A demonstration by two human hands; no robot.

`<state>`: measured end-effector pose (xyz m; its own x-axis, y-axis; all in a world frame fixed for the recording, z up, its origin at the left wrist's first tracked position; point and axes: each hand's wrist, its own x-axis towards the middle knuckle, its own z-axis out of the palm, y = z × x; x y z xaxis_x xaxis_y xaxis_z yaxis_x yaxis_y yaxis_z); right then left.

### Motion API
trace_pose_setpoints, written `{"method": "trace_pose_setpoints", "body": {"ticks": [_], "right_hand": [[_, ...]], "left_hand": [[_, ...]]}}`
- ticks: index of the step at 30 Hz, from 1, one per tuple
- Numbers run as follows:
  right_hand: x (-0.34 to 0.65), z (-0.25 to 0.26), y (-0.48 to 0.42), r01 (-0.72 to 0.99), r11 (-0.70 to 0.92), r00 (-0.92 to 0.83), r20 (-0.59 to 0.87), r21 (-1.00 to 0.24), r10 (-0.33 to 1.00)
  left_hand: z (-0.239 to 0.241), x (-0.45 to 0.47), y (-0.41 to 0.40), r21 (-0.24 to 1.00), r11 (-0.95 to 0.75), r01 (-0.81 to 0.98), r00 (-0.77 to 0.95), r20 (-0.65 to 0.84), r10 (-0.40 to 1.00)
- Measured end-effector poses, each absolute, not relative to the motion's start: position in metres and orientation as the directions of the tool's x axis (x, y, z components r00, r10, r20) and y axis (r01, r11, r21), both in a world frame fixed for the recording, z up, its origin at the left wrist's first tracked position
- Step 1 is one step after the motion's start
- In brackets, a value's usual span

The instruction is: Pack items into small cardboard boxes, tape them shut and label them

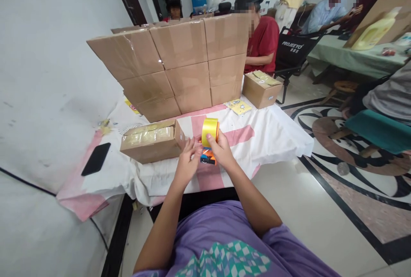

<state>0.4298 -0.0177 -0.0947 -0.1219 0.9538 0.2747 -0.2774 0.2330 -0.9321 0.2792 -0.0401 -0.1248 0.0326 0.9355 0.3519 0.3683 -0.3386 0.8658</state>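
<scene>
Yellow tape roll (pixel 209 127), held in right hand (pixel 222 150)

1 yellow tape roll (pixel 209 127), orange-edged, gripped in right hand (pixel 222 150).

right hand (pixel 221 148) gripping yellow tape roll (pixel 209 128), left hand (pixel 187 160) beside it, stacked cartons (pixel 190 80) behind

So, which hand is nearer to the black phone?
Left. The left hand is right of the phone, beside a carton; the right hand, holding yellow tape, is farther right.
</scene>
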Motion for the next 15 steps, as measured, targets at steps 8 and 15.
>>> {"method": "trace_pose_setpoints", "body": {"ticks": [8,15], "right_hand": [[0.437,-0.097,0.02,-0.102,0.32,0.079,0.313,-0.942,0.946],[0.439,-0.074,0.023,-0.288,0.307,0.176,0.265,-0.907,0.948]], "left_hand": [[-0.108,0.303,-0.055,0.951,-0.243,0.193,-0.081,0.262,0.962],[-0.121,0.304,-0.068,0.995,-0.073,0.069,0.023,0.072,0.997]]}}
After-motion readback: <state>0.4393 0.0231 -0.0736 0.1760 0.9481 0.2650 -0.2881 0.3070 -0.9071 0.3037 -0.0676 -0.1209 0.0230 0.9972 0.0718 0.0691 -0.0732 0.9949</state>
